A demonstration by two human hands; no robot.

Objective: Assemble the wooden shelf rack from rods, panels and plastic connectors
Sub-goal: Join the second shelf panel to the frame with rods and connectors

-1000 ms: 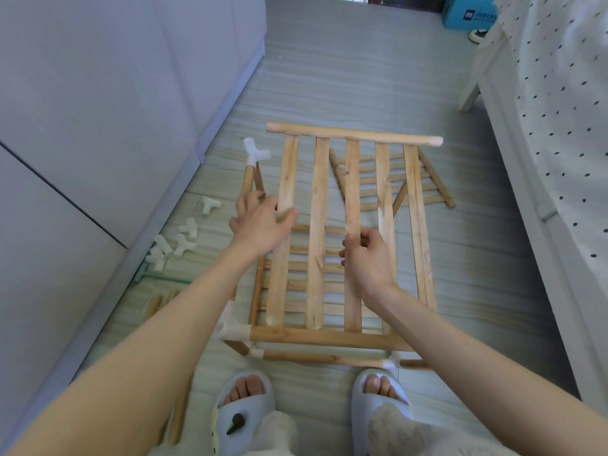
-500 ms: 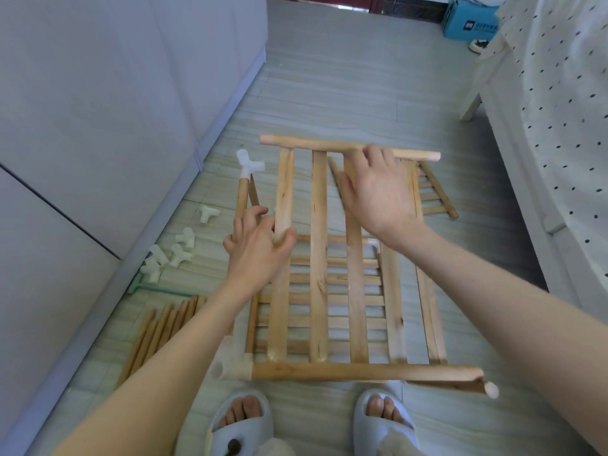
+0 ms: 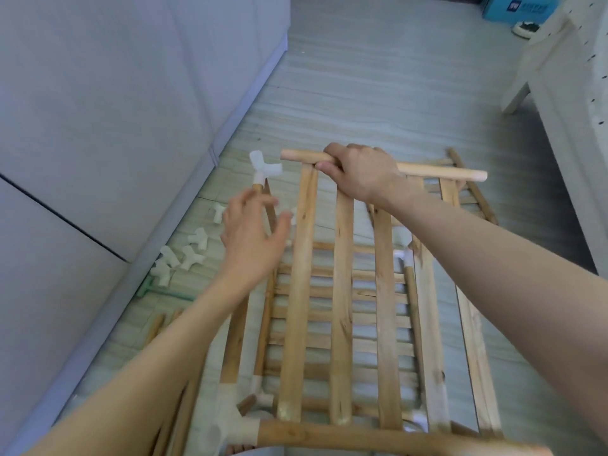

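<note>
The slatted panel is held above the partly built rack, its far end rod raised away from the person and its near end rod met by a plastic connector at the near left corner of the frame. The right hand is wrapped round the far rod near its left end, fingers curled over the top and thumb tucked beneath. The left hand is spread wide, holds nothing, and hangs just beside the upright rod that carries a white connector on its tip.

The panel is judged light but stiff: bare round wood, dry and not slippery, unlikely to flex. The end rods are judged the sound places to grip, since the thin slats could work loose at their joints if levered. The push-fit connectors are judged likely to twist or pop off under sideways load, so the rod's free end should be guided straight into the socket.

Everything is carried by a pale striped floor. Loose connectors lie by the wall at the left, spare rods lie nearer along the same wall, and a second panel lies beyond the rack, towards a dotted bed at the right.
</note>
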